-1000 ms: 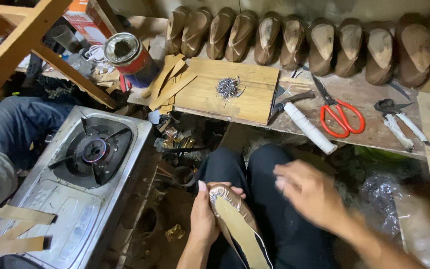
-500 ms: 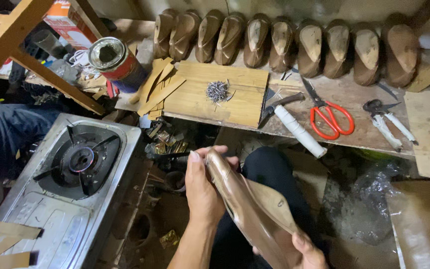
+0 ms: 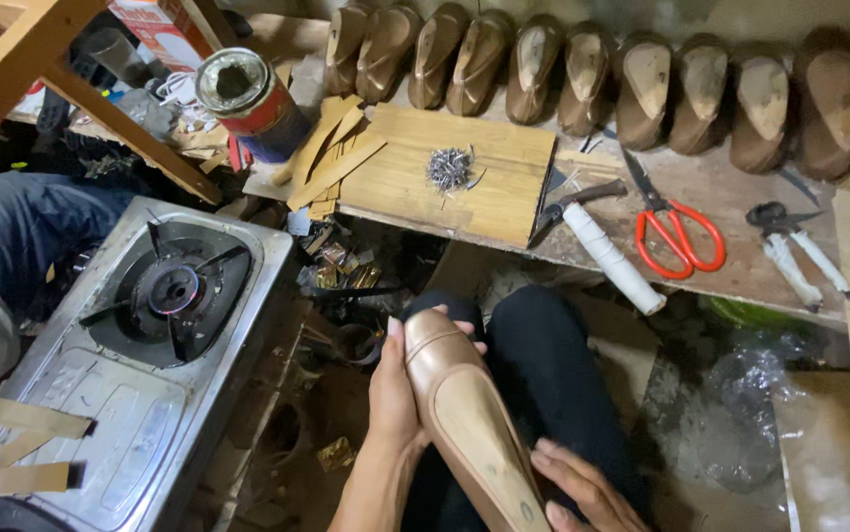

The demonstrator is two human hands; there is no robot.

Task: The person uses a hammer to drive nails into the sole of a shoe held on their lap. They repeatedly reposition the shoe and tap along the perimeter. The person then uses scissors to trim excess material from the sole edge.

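- Shoe (image 3: 464, 414): tan upper, smooth with a satin sheen, looks like leather; sole panel matt, paler tan. Left hand (image 3: 395, 394) wrapped round the heel end at 12 o'clock, right hand (image 3: 583, 488) touching at 4 o'clock.
- Stove (image 3: 130, 365): brushed steel, dull shine, scuffed; burner (image 3: 171, 291) black metal, matt.
- Strips (image 3: 31, 419) on stove: paper or card, matt tan.
- Board (image 3: 455, 182): bare wood, pale, visible grain.
- Nails (image 3: 450, 167): grey metal, bright glints.
- Lasts (image 3: 583, 74): brown, worn, dusty, low sheen.
- Scissors (image 3: 676, 232): orange glossy plastic handles, dark metal blades.
- Tin (image 3: 248, 99): metal rim, grimy.
- Trousers (image 3: 553, 374): dark matt cloth.
- Bench (image 3: 740, 271): rough, stained wood.
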